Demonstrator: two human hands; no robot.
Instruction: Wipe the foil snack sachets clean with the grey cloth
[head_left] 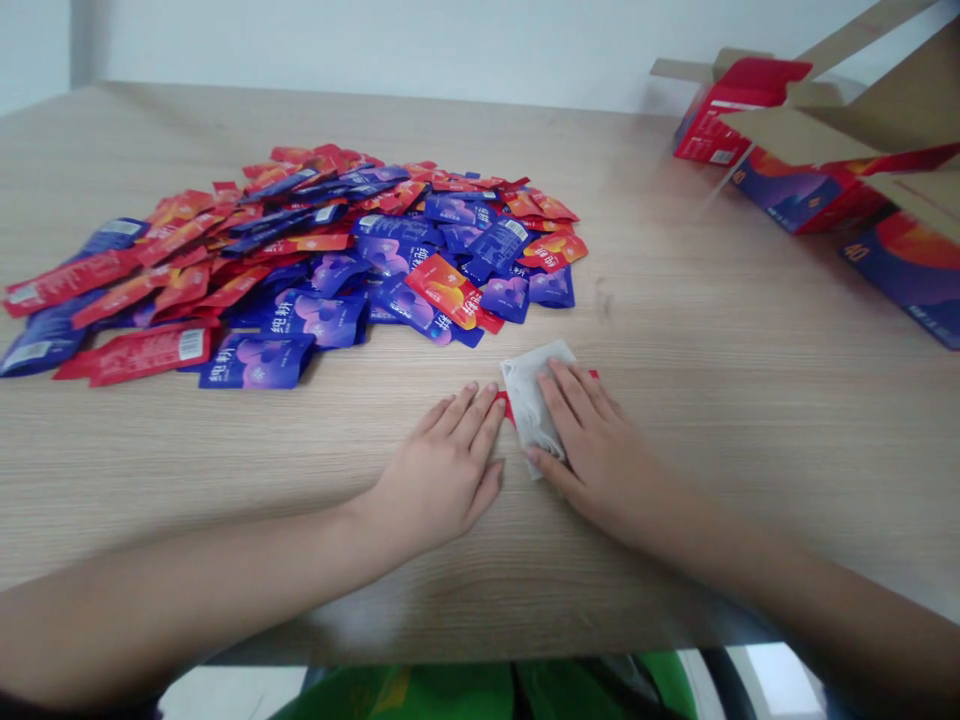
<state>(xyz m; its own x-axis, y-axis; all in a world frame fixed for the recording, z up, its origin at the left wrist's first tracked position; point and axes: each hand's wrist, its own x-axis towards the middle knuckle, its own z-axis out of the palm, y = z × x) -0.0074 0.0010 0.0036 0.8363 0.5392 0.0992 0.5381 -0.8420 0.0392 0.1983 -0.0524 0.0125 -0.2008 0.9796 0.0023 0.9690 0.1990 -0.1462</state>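
A whitish, translucent flat packet (534, 405) lies on the wooden table (337, 440), with a red piece (505, 405) showing from under its left side. My right hand (596, 440) rests on the packet's right part, fingers spread over it. Flat on the table just left of the packet is my left hand (450, 460), its fingers stretched out and their tips touching the red piece. A big pile of red and purple sachets (322, 265) lies beyond my left hand.
Open cardboard boxes with red and purple printing stand at the back right: a small red one (720, 125), a second (795, 190) and a third (900, 270) at the right edge. A pale wall is behind the table.
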